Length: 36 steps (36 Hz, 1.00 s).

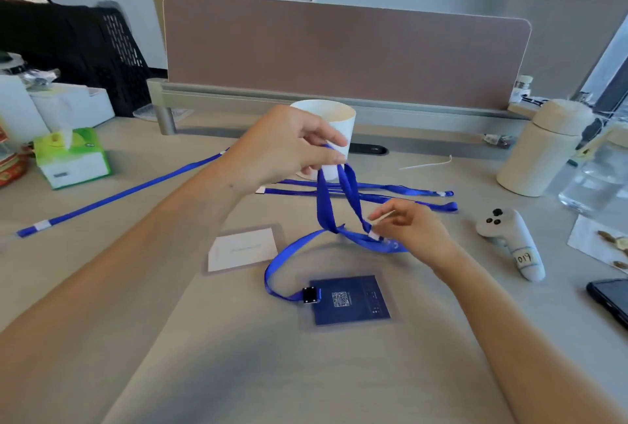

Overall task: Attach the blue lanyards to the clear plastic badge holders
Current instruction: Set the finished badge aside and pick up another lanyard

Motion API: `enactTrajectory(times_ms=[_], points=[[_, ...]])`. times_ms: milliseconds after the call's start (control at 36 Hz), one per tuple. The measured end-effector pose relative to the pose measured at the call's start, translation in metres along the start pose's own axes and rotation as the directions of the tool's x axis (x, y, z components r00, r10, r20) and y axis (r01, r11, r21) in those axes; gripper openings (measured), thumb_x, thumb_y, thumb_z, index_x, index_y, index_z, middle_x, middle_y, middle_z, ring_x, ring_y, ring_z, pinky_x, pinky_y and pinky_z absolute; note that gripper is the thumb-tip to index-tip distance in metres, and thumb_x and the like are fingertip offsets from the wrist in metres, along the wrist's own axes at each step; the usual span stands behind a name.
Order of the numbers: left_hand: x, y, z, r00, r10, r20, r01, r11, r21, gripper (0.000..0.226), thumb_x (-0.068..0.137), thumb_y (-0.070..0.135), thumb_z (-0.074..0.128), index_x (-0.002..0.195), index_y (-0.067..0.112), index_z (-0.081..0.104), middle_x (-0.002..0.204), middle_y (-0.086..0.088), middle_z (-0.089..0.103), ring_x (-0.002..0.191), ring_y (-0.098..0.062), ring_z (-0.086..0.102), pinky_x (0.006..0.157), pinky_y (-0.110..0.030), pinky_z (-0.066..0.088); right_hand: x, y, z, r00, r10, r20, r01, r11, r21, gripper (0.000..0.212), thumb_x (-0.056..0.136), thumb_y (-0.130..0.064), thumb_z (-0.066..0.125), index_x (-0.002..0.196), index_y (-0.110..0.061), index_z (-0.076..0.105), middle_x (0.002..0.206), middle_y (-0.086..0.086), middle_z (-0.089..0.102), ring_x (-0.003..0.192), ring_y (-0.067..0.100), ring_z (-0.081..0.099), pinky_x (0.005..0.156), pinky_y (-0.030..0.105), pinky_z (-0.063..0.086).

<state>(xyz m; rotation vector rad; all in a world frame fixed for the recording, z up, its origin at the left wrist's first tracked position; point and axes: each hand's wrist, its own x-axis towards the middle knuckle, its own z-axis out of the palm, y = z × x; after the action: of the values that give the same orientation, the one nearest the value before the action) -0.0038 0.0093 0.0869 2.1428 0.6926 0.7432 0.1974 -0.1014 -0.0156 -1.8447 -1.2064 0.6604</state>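
My left hand [289, 146] is raised above the desk and pinches the top of a blue lanyard loop [326, 199]. My right hand [413, 228] pinches the same lanyard lower down, at its white joint. The strap runs down to a black clip [311, 295] fixed to a clear badge holder with a blue card [351, 301] that lies flat in front of me. A second clear badge holder with a white card [243, 248] lies to its left, with no lanyard on it. Other loose blue lanyards [390, 190] lie behind, and one long lanyard [115, 197] stretches to the left.
A white paper cup [334, 117] stands behind my left hand. A green tissue box [73, 158] is at the left, a cream canister [540, 148] and white controller [509, 240] at the right. A dark phone [611, 301] lies at the right edge. A partition [339, 53] closes the back.
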Motion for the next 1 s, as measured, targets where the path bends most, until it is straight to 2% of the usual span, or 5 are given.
enactTrajectory(times_ms=[194,389,528,806,1000], points=[[0.012,0.033,0.008,0.997,0.055,0.058,-0.055,0.998,0.000,0.012,0.084,0.022,0.076,0.095,0.017,0.079,0.056,0.015,0.066,0.052,0.002,0.055,0.056,-0.012,0.048,-0.012,-0.020,0.008,0.972,-0.187,0.139,0.199,0.977,-0.076,0.036,0.074,-0.040,0.079,0.105,-0.051,0.062,0.086,-0.011,0.047,0.074,0.007,0.044,0.071,0.021,0.039],[0.017,0.035,0.013,0.997,0.049,0.056,-0.045,0.997,-0.061,0.012,0.083,0.021,0.076,0.095,0.017,0.079,0.070,0.008,0.073,0.058,0.000,0.060,0.060,-0.016,0.051,-0.014,-0.043,0.023,0.964,-0.189,0.188,0.187,0.982,0.028,0.029,0.077,-0.033,0.080,0.103,-0.023,0.073,0.082,-0.007,0.075,0.068,0.002,0.065,0.070,0.016,0.051],[0.018,0.024,0.004,0.997,0.040,-0.064,-0.049,0.987,-0.150,0.015,0.086,0.016,0.073,0.100,0.013,0.078,0.081,-0.002,0.073,0.060,-0.002,0.060,0.063,-0.015,0.053,-0.015,-0.047,0.018,0.977,-0.141,0.158,0.146,0.989,-0.015,0.011,0.084,-0.019,0.073,0.076,-0.011,0.071,0.052,-0.006,0.063,0.041,0.006,0.048,0.048,0.023,0.043],[0.030,-0.038,-0.004,0.978,-0.158,-0.133,0.100,0.927,-0.362,0.015,0.091,0.016,0.066,0.099,0.023,0.077,0.098,-0.002,0.074,0.075,-0.010,0.056,0.068,-0.017,0.050,-0.006,-0.072,-0.014,0.966,-0.167,0.198,0.115,0.961,0.251,0.008,0.086,-0.005,0.070,0.091,0.001,0.071,0.063,0.008,0.069,0.051,0.019,0.063,0.055,0.026,0.055],[0.023,-0.075,0.030,0.974,-0.222,0.034,0.216,0.880,-0.423,0.020,0.099,0.016,0.054,0.105,0.011,0.073,0.095,-0.003,0.068,0.073,-0.012,0.058,0.068,-0.017,0.053,0.018,-0.087,-0.021,0.974,-0.168,0.149,0.111,0.936,0.333,0.007,0.086,-0.007,0.069,0.088,-0.001,0.070,0.066,0.010,0.069,0.053,0.016,0.066,0.056,0.021,0.056]])
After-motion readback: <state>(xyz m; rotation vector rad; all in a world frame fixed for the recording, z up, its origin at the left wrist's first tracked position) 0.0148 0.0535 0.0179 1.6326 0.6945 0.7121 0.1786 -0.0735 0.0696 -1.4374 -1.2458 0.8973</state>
